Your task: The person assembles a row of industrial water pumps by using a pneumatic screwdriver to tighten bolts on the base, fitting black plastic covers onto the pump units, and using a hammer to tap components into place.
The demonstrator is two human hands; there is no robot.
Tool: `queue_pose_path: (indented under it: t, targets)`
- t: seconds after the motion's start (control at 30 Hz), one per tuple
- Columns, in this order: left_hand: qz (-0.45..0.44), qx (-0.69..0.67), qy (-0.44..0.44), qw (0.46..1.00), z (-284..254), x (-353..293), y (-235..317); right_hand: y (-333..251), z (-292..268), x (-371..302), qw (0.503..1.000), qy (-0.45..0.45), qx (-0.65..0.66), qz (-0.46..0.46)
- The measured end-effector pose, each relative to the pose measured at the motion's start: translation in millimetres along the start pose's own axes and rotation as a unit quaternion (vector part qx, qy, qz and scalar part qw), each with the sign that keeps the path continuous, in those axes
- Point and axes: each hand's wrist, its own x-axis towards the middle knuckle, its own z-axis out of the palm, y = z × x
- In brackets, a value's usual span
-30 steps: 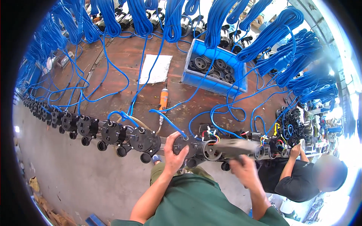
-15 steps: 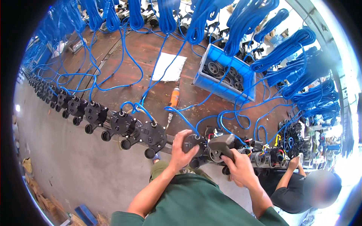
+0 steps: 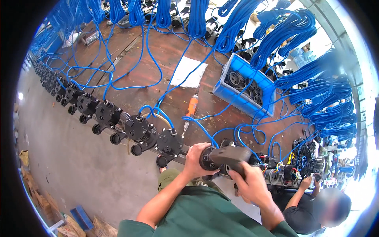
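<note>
Black pump [image 3: 221, 158] at the bench [image 3: 166, 51] edge: I am gripping it with my left hand [image 3: 197, 160], fingers closed around its end, while my right hand [image 3: 248, 181] is clasping its body. Next, seemingly, seating it in line beside the neighbouring pumps [image 3: 138, 132].

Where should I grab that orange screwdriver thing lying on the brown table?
Grab the orange tool around its fat orange body, the widest and easiest part to wrap a hand around. It lies flat with its thin metal tip toward the table edge, so come down from above. A blue cable runs close by the tip end, so stay on the orange part.
</note>
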Motion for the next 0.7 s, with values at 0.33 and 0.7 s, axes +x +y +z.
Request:
queue_pose_path:
  t: [0.33,0.7]
  targets:
    - [-0.036,0.000,-0.045,0.998,4,-5,0,41,19,-8,1.000,0.014,0.006,-0.020]
    - [-0.053,-0.010,-0.131,0.990,5,5,2,87,16,-37,0.991,0.059,0.104,0.059]
